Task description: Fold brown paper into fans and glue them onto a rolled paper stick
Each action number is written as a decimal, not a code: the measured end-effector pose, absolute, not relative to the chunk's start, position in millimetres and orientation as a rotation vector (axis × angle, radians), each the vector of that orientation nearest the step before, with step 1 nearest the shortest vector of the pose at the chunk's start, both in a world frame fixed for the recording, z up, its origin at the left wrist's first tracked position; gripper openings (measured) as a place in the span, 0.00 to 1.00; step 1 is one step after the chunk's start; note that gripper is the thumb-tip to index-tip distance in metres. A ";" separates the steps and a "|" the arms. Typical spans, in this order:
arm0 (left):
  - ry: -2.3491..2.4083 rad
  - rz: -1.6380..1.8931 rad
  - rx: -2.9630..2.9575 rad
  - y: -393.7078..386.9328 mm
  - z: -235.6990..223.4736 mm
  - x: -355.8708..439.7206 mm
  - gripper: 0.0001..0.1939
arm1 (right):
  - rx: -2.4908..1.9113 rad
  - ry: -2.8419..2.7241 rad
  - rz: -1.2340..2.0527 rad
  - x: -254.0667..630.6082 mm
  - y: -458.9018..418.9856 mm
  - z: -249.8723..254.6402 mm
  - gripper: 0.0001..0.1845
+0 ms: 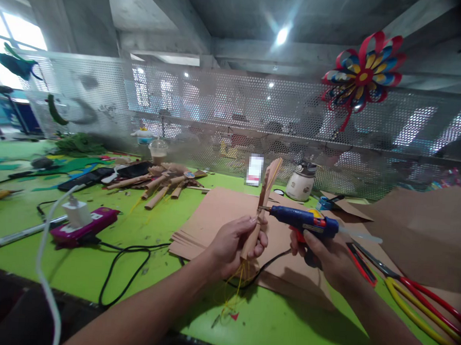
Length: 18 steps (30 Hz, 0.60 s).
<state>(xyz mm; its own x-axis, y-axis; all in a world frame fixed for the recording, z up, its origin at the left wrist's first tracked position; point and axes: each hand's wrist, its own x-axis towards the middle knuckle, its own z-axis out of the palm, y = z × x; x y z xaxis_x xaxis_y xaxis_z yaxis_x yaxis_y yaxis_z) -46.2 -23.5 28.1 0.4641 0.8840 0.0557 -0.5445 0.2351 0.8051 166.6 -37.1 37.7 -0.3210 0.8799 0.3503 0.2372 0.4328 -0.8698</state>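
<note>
My left hand (232, 242) is closed around the lower end of a rolled brown paper piece (266, 195) that fans out at the top; thin yellow strings hang below it. My right hand (322, 254) grips a blue hot glue gun (303, 221) with a yellow and red trigger area. The gun's nozzle touches the paper roll just above my left fingers. A black cord runs from the gun down across the table.
Brown cardboard sheets (220, 213) lie on the green table (94, 258). Red and yellow scissors (413, 293) lie at right. Several paper rolls (160, 184), a pink power strip (84, 226) with a white plug, a white jar (301, 184), and a perforated metal screen (233, 121) with a pinwheel (361, 74) stand behind.
</note>
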 end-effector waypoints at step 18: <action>0.440 1.057 0.860 -21.0 32.8 -51.0 0.10 | -0.937 -1.848 0.862 165.4 -38.1 38.4 0.19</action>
<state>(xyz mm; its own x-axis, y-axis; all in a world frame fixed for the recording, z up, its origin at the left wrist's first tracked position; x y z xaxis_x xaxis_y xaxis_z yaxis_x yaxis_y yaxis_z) -51.0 -21.0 32.8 0.4490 0.8901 0.0778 -0.5725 0.2197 0.7899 165.4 -38.1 38.4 -0.3407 0.8586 0.3832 0.2579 0.4773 -0.8401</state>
